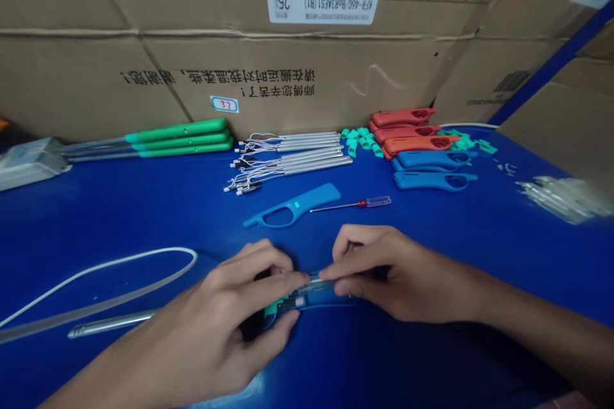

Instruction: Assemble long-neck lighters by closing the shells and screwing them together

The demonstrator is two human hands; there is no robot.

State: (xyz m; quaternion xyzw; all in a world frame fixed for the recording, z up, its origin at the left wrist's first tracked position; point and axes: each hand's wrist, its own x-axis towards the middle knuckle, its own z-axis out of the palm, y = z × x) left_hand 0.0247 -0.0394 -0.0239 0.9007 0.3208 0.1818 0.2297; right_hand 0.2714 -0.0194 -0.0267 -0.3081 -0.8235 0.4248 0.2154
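Note:
My left hand is closed around a partly assembled long-nosed lighter, whose metal tube sticks out to the left beneath my wrist. A green piece and a small white part show between my thumb and fingers. My right hand pinches a clear, tube-like part at the lighter's right end, and my left index fingertip rests at its other end. Most of the lighter's blue casing is hidden by my fingers. Just beyond my hands lies a loose blue casing half, beside a screwdriver.
Silver tubes with wires lie in rows, near green lighters on the left. Red casings, blue casings and small green pieces stand right. Clear parts lie far right. A white cable loops left. Cardboard walls the back.

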